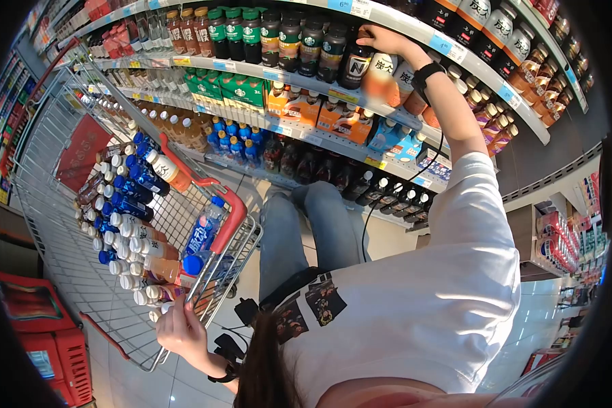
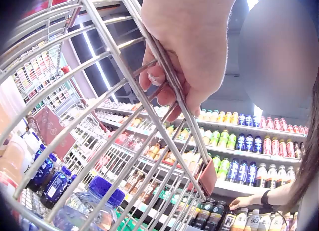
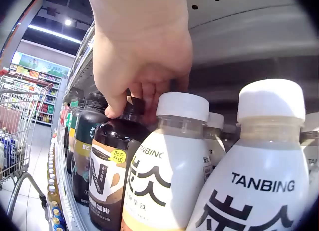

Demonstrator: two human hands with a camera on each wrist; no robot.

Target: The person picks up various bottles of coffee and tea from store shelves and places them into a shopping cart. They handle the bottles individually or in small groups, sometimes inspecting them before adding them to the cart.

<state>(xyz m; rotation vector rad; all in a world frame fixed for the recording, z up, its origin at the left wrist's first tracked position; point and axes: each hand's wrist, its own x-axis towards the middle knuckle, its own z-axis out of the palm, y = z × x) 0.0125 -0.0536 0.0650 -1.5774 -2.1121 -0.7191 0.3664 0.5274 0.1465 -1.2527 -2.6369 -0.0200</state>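
Note:
On the shelf, my right hand [image 1: 386, 42] holds a dark coffee bottle [image 3: 107, 173] by its black cap, thumb in front and fingers behind. The bottle stands upright in the row, its label showing a white cup. Right beside it is a white-capped Tanbing bottle [image 3: 155, 173], with another Tanbing bottle [image 3: 259, 176] further right. My left hand [image 1: 182, 332] grips the metal wire rim of a shopping cart [image 2: 149, 109], fingers curled round the bar. Inside the cart are many white-capped and blue-capped bottles [image 1: 130, 204].
Black Starbucks bottles [image 1: 290, 42] line the shelf left of the coffee bottle. Orange cartons [image 1: 343, 119] and green packs [image 1: 241, 88] fill the shelf below. The cart's red handle [image 1: 232, 214] is near my knees. Red baskets [image 1: 47, 340] stand at the lower left.

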